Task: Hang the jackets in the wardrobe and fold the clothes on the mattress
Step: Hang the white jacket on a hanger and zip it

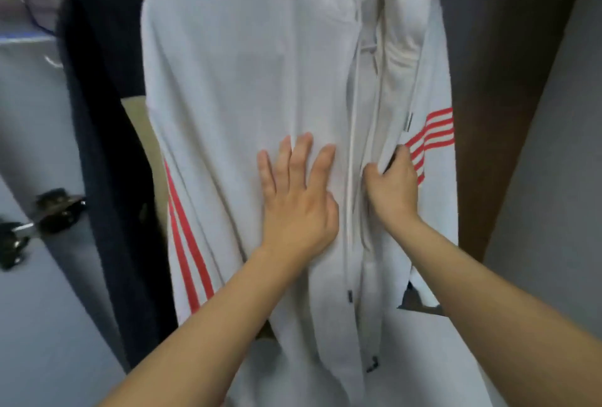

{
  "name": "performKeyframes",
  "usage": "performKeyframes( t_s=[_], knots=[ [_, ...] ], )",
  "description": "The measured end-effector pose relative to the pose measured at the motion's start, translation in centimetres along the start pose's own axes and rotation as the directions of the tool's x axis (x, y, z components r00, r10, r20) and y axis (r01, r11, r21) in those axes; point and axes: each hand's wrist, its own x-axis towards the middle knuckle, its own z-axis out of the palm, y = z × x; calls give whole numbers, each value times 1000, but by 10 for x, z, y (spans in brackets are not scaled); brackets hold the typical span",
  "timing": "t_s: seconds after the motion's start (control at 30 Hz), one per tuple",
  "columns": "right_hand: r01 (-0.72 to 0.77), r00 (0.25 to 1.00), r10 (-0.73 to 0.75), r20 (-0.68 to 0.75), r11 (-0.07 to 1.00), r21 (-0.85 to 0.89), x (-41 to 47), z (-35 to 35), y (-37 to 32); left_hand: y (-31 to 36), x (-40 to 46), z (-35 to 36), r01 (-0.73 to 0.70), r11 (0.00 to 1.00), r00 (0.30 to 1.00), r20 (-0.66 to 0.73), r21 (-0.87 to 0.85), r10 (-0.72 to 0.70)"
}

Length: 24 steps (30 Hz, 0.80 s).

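Observation:
A white hooded jacket with red stripes on its sleeves hangs upright, filling the middle of the head view. Its top and the hanger are cut off by the frame. My left hand lies flat on the jacket's left front panel, fingers straight and spread. My right hand grips the edge of the right front panel beside the zipper, fingers curled into the cloth. White drawstrings hang down the open front between my hands.
A dark garment hangs just left of the white jacket. A pale wardrobe door with a dark metal handle stands at the left. A brown wardrobe panel and a grey wall close the right side.

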Motion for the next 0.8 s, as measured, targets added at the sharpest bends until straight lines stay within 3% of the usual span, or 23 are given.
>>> performKeyframes(
  t_s=[0.17, 0.27, 0.37, 0.4, 0.47, 0.5, 0.57, 0.6, 0.67, 0.73, 0.8],
  knots=[
    [6, 1000, -5, 17, 999, -41, -53, 21, 96, 10, -116, 52, 52, 998, 994, 102, -33, -48],
    [-143, 980, 152, 128, 987, -75, -73, 18, 137, 24, -176, 74, 203, 970, 960, 221, -131, -171],
    [-282, 919, 313, 240, 947, -157, -86, 12, 173, 38, -218, 93, 368, 878, 923, 236, -306, -304],
    [-317, 894, 353, 275, 933, -168, -93, 10, 183, 42, -228, 98, 448, 805, 892, 251, -389, -376],
    [-378, 840, 418, 347, 908, -180, -115, 3, 200, 49, -245, 104, 650, 523, 754, 380, -551, -536],
    [-405, 814, 447, 371, 895, -187, -127, -1, 209, 53, -252, 106, 742, 325, 636, 461, -586, -619],
    [-464, 774, 503, 385, 864, -197, -152, -12, 227, 59, -263, 110, 852, -77, 310, 616, -519, -724],
    [-490, 757, 530, 381, 847, -205, -165, -18, 236, 61, -271, 111, 878, -236, 146, 703, -416, -696],
    [-549, 718, 580, 383, 812, -201, -190, -31, 251, 65, -285, 109, 854, -481, -61, 879, -200, -474],
    [-599, 681, 614, 398, 780, -178, -212, -44, 257, 69, -297, 106, 763, -646, -124, 974, -29, -190],
    [-615, 679, 622, 390, 772, -162, -227, -56, 262, 71, -306, 109, 712, -702, -79, 995, 9, -67]
  ],
)
